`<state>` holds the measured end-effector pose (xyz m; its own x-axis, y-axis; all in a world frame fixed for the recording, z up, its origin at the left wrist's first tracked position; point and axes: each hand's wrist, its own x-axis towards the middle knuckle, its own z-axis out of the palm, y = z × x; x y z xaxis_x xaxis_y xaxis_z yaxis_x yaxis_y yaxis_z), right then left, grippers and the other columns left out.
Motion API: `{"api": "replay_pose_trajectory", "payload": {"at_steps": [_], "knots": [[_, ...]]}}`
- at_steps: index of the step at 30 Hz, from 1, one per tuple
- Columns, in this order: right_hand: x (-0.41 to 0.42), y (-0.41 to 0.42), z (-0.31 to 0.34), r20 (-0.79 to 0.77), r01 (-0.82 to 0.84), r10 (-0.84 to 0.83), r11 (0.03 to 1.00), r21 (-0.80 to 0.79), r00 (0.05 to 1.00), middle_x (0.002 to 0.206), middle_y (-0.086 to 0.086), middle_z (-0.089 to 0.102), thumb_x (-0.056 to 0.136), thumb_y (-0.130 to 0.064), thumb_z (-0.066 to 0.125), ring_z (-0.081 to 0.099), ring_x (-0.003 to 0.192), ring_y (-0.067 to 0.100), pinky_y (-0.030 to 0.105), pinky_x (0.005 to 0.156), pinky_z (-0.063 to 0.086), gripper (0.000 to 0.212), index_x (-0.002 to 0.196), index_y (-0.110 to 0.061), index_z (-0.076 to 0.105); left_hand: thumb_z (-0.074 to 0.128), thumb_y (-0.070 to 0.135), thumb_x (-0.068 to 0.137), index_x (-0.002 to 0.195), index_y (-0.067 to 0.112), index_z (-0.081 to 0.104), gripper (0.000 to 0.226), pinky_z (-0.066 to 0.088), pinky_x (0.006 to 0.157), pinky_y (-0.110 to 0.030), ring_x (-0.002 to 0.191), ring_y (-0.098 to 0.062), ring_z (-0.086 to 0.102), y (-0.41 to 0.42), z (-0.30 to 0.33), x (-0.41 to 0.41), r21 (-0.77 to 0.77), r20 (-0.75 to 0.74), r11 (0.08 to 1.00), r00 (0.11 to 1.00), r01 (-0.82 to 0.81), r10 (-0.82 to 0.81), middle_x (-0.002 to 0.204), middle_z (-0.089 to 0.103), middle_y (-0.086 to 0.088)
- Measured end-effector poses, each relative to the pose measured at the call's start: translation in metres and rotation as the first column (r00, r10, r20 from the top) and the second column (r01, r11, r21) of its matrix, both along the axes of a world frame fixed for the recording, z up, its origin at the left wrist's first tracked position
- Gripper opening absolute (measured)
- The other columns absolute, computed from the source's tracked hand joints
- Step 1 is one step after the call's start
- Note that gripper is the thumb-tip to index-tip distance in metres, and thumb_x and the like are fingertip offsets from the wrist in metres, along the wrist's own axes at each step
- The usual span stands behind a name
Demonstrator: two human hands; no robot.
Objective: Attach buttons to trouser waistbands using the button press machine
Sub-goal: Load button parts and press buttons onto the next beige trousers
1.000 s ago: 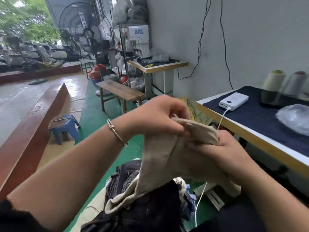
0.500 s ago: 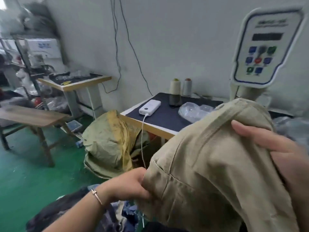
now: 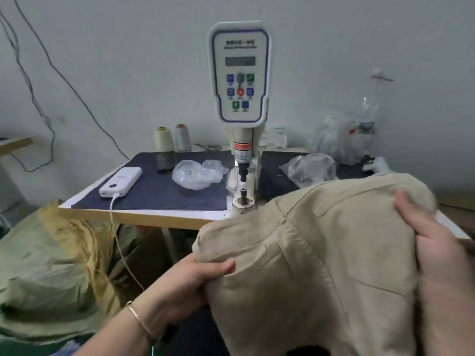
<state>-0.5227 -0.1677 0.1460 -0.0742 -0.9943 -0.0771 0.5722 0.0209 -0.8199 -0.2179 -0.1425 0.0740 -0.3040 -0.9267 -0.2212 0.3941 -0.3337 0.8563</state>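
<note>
- Trousers (image 3: 321,253) held up near right, in front of the press (image 3: 243,181), not yet on its die.
- Left hand (image 3: 195,276) pinches the edge; right hand (image 3: 431,242) grips the top fold.
- Risks: bunched waistband misplaces the button; fingers near the punch; cloth could snag the bag (image 3: 198,173) on the desk (image 3: 154,217).

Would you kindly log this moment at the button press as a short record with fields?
Garment: beige trousers, held up in front of the table, not yet under the press
Left hand: grips the trousers' lower left edge
Right hand: holds the upper right fold
Machine: button press upright at the table edge, control panel on top
On table: white power bank with cable, two thread cones, clear plastic bags
Left of table: green sack
</note>
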Motion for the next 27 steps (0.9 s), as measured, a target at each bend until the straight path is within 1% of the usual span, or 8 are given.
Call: {"api": "replay_pose_trajectory", "payload": {"at_steps": [4,6,9,12,14,18,21,27], "knots": [[-0.022,-0.014,-0.014,-0.137,0.171,-0.166,0.985,0.027,0.977,0.115,0.016,0.069,0.069,-0.022,0.073,0.067,0.106,0.033,0.052,0.098,0.048,0.054,0.12,-0.007,0.066,0.078,0.016,0.073,0.1,0.015,0.081,0.027,0.058,0.07,-0.025,0.097,-0.023,0.074,-0.016,0.004,-0.005,-0.151,0.195,0.959,0.944,-0.24,0.267,0.111,0.075,-0.015],[-0.036,-0.023,-0.02,-0.206,0.219,-0.21,0.976,0.022,0.956,0.108,0.015,0.071,0.062,-0.007,0.07,0.07,0.098,0.03,0.049,0.088,0.055,0.052,0.114,-0.006,0.069,0.073,0.023,0.074,0.095,0.022,0.082,0.022,0.056,0.066,-0.018,0.092,-0.016,0.075,-0.023,0.019,0.002,-0.251,0.231,0.915,0.899,-0.315,0.373,0.104,0.077,-0.009],[-0.043,-0.031,-0.034,-0.352,0.115,-0.109,0.993,-0.005,0.929,0.082,0.014,0.071,0.056,0.008,0.063,0.07,0.074,0.025,0.026,0.064,0.057,0.029,0.082,-0.002,0.07,0.071,0.028,0.076,0.092,0.024,0.082,0.02,0.055,0.064,-0.015,0.088,-0.013,0.075,-0.03,0.03,0.006,-0.317,0.293,0.904,0.877,-0.287,0.381,0.1,0.078,-0.006],[-0.043,-0.04,-0.048,-0.61,0.142,-0.11,0.99,0.003,0.785,0.065,0.014,0.057,0.058,0.02,0.049,0.051,0.064,0.025,0.025,0.053,0.044,0.023,0.075,0.006,0.058,0.071,0.036,0.077,0.093,0.028,0.082,0.021,0.055,0.071,-0.021,0.09,-0.012,0.075,-0.038,0.036,0.013,-0.359,0.403,0.897,0.824,-0.258,0.399,0.1,0.079,-0.002],[-0.039,-0.047,-0.058,-0.717,0.194,-0.133,0.981,0.003,0.684,0.057,0.008,0.054,0.064,0.018,0.045,0.045,0.061,0.022,0.031,0.055,0.033,0.029,0.068,-0.006,0.061,0.072,0.046,0.075,0.094,0.029,0.081,0.027,0.055,0.079,-0.032,0.091,-0.015,0.075,-0.042,0.037,0.018,-0.364,0.485,0.9,0.775,-0.242,0.405,0.097,0.079,-0.001],[-0.025,-0.064,-0.069,-0.875,0.143,-0.049,0.989,0.023,0.482,0.05,0.005,0.053,0.077,0.011,0.047,0.044,0.049,0.019,0.028,0.05,0.032,0.043,0.088,-0.027,0.062,0.071,0.047,0.08,0.092,0.031,0.078,0.021,0.054,0.084,-0.038,0.09,-0.016,0.074,-0.05,0.025,0.028,-0.433,0.612,0.873,0.638,-0.226,0.468,0.092,0.078,0.003],[-0.014,-0.079,-0.076,-0.945,0.084,-0.05,0.996,-0.024,0.323,0.045,-0.005,0.043,0.078,0.008,0.048,0.039,0.045,0.014,0.025,0.045,0.03,0.045,0.087,-0.034,0.061,0.061,0.051,0.083,0.099,0.04,0.074,0.024,0.052,0.091,-0.038,0.096,-0.008,0.071,-0.053,0.017,0.034,-0.473,0.568,0.843,0.643,-0.256,0.514,0.1,0.077,0.009],[0.008,-0.117,-0.069,-0.984,0.09,-0.163,0.984,-0.157,0.07,0.064,-0.009,0.062,0.081,-0.007,0.06,0.056,0.059,0.01,0.025,0.05,0.037,0.027,0.069,-0.031,0.063,0.071,0.046,0.071,0.084,0.011,0.079,0.039,0.056,0.058,-0.022,0.071,-0.022,0.073,-0.056,0.022,0.064,-0.449,0.495,0.859,0.732,-0.246,0.468,0.081,0.077,-0.015]]}}
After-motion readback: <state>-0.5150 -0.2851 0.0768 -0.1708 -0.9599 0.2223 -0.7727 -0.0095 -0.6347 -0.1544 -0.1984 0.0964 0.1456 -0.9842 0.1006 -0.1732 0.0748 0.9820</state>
